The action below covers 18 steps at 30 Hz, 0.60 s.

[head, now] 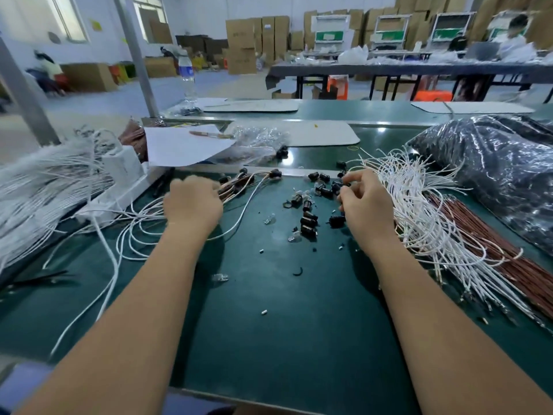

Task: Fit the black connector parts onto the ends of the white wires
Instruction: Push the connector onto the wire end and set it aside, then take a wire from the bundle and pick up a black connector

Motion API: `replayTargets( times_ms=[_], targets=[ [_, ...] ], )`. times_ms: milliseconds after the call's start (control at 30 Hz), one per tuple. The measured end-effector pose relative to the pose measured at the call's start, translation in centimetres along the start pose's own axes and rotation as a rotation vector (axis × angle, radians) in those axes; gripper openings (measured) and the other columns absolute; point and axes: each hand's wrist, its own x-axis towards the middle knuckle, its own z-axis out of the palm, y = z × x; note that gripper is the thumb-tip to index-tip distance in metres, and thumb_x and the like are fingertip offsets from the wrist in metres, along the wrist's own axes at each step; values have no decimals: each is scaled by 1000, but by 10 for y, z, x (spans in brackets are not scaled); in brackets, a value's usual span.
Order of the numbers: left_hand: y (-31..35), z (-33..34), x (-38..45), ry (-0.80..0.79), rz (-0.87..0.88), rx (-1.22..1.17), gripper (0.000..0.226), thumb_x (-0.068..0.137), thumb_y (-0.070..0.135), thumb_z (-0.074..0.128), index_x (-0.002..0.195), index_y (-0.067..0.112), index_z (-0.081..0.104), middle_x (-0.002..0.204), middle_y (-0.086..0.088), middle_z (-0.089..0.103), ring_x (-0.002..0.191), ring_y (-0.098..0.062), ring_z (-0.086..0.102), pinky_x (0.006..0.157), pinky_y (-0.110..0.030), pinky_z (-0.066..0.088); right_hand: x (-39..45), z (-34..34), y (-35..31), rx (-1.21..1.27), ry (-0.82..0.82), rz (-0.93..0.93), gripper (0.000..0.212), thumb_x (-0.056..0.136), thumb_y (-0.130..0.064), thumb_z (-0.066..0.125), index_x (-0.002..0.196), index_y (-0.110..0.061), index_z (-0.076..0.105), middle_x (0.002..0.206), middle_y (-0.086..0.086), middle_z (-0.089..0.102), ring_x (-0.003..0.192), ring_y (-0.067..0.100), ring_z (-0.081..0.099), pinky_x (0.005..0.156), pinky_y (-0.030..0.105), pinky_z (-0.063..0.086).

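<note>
Loose black connector parts point(309, 218) lie scattered on the green mat point(278, 324) between my hands. My left hand point(193, 203) grips a bundle of brown and white wires point(236, 185) whose far ends carry black connectors point(274, 174). My right hand point(366, 202) has its fingers curled over the black parts at the edge of a heap of white wires point(425, 211); what its fingertips pinch is hidden. A white wire point(248, 202) loops across the mat from the left hand.
A big bundle of white wires point(39, 187) lies at the left beside a white block point(122, 172). Brown wires point(490, 250) and a black plastic bag point(490, 163) sit at the right. Paper point(182, 145), a clear bag point(257, 139) and small clear bulbs point(269, 218) lie around.
</note>
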Motion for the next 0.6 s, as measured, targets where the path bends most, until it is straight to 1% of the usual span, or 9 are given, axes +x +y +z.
replayTargets(
  times_ms=[67, 167, 233, 300, 333, 433, 500, 567, 600],
  targets=[
    [-1, 9, -4, -94, -37, 98, 37, 91, 25, 49, 126, 20, 61, 126, -17, 55, 116, -38, 44, 94, -42, 41, 0, -2, 1, -97, 7, -28, 12, 96, -11, 50, 102, -19, 57, 79, -5, 58, 71, 15, 57, 64, 31, 48],
    [14, 10, -5, 56, -10, 12, 50, 87, 28, 52, 137, 20, 51, 139, -19, 38, 127, -38, 30, 102, -47, 32, 3, -8, 5, -304, 94, -62, 16, 94, -7, 47, 101, -15, 60, 81, -4, 57, 71, 15, 53, 56, 26, 41],
    [36, 8, -4, 110, 62, -59, 50, 86, 28, 53, 135, 23, 52, 141, -18, 34, 129, -36, 25, 104, -49, 28, 8, -17, 10, -479, 146, -43, 18, 90, -4, 49, 102, -11, 60, 88, 0, 54, 77, 17, 48, 58, 24, 35],
    [64, 7, -6, 75, 126, -151, 43, 86, 28, 52, 129, 25, 58, 137, -14, 36, 128, -34, 26, 105, -46, 27, 11, -26, 15, -659, 75, 53, 14, 83, -4, 51, 95, -9, 55, 97, 7, 49, 87, 21, 41, 71, 29, 35],
    [79, 8, -9, 46, 151, -207, 39, 87, 28, 52, 125, 26, 60, 135, -13, 38, 127, -32, 27, 104, -44, 26, 11, -29, 16, -727, 21, 110, 7, 79, -6, 51, 85, -8, 50, 99, 9, 47, 89, 23, 38, 74, 32, 34],
    [117, 19, -19, -36, 216, -364, 30, 89, 28, 53, 117, 27, 64, 132, -8, 43, 127, -29, 29, 104, -41, 27, 11, -32, 15, -776, -72, 200, 17, 76, -7, 50, 65, -10, 38, 97, 10, 46, 92, 26, 40, 77, 36, 37],
    [138, 28, -26, -85, 232, -446, 27, 89, 26, 52, 113, 28, 66, 131, -5, 44, 126, -27, 29, 104, -38, 26, 12, -32, 15, -748, -41, 199, 14, 78, -5, 48, 67, -8, 41, 101, 13, 52, 96, 28, 47, 81, 38, 44],
    [151, 36, -33, -103, 227, -498, 26, 90, 25, 51, 109, 29, 68, 128, -1, 47, 125, -26, 31, 103, -36, 26, 13, -33, 16, -715, 38, 198, 8, 81, 0, 44, 80, -3, 51, 111, 16, 53, 104, 31, 47, 89, 40, 46],
    [154, 41, -36, -98, 227, -519, 25, 90, 24, 50, 107, 28, 69, 126, 0, 49, 123, -26, 32, 102, -35, 27, 13, -34, 18, -701, 91, 186, 15, 81, 4, 42, 89, -1, 54, 116, 17, 51, 107, 31, 46, 91, 40, 46]
  ],
)
